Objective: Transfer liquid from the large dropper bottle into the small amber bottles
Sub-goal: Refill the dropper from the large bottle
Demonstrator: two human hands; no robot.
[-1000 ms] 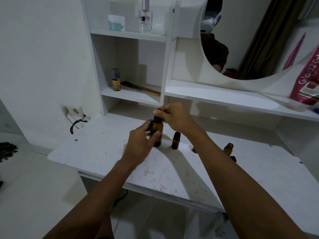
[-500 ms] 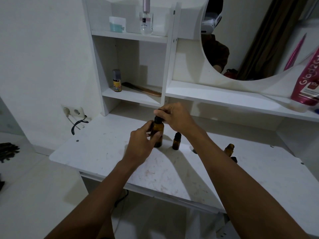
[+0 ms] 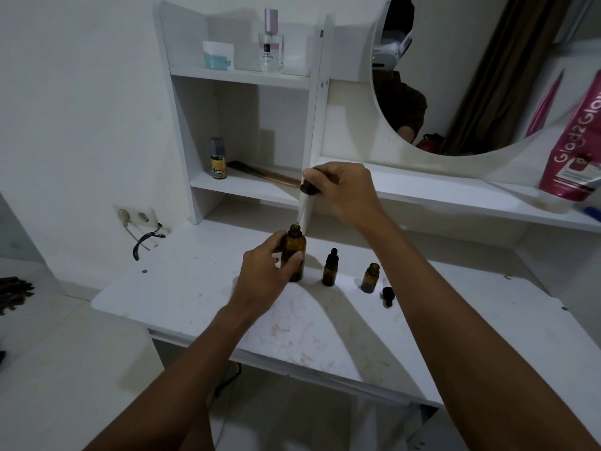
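The large amber dropper bottle (image 3: pixel 295 255) stands uncapped on the white table (image 3: pixel 201 288). My left hand (image 3: pixel 265 275) grips its body. My right hand (image 3: pixel 344 190) pinches the black-capped dropper (image 3: pixel 307 196) above it, the glass tip just over the bottle's mouth. To the right stand two small amber bottles: one capped (image 3: pixel 330 268), one with no cap (image 3: pixel 370 277). A small black dropper cap (image 3: pixel 387 296) lies on the table beside the uncapped one.
White shelves rise behind the table, holding a small spray can (image 3: pixel 218 157), a comb (image 3: pixel 266 173), a perfume bottle (image 3: pixel 271 43) and a jar (image 3: pixel 218 55). A round mirror (image 3: pixel 471 76) and a pink tube (image 3: pixel 575 138) are at right. A wall socket with cable (image 3: pixel 140 222) sits at left.
My right hand has lifted the dropper out of the large bottle and raised it; before, it was gripping the cap on the bottle. The two right-hand small items are now uncovered by my arm.
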